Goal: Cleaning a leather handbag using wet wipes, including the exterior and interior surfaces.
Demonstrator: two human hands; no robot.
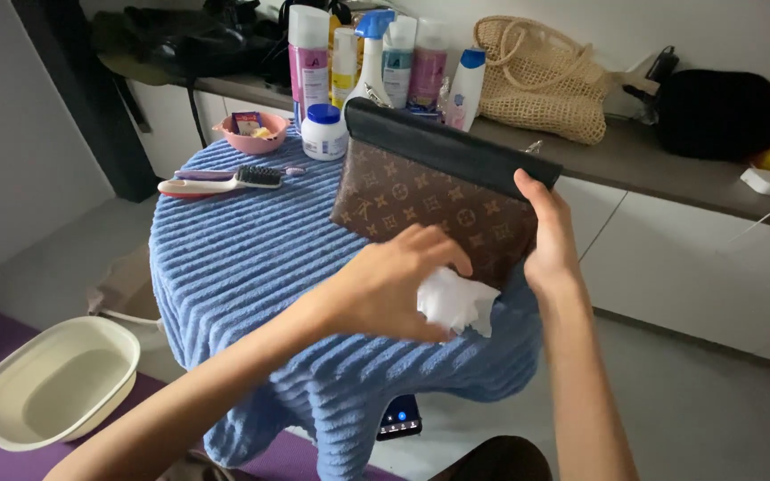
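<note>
Currently my right hand [550,236] clamps the right edge of the flat brown patterned leather pouch with black top band [430,191], tilted up over the blue ribbed towel-covered round table [242,258], while my left hand [385,289] pinches a crumpled white wipe [456,303] against it; semi-stiff, light, smooth, so I grip the edges.

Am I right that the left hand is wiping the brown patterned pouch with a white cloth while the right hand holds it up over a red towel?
Not quite: the towel over the table is blue, not red, as the head view shows. The rest holds: the left hand presses a white cloth to the brown patterned pouch and the right hand holds it up.
</note>
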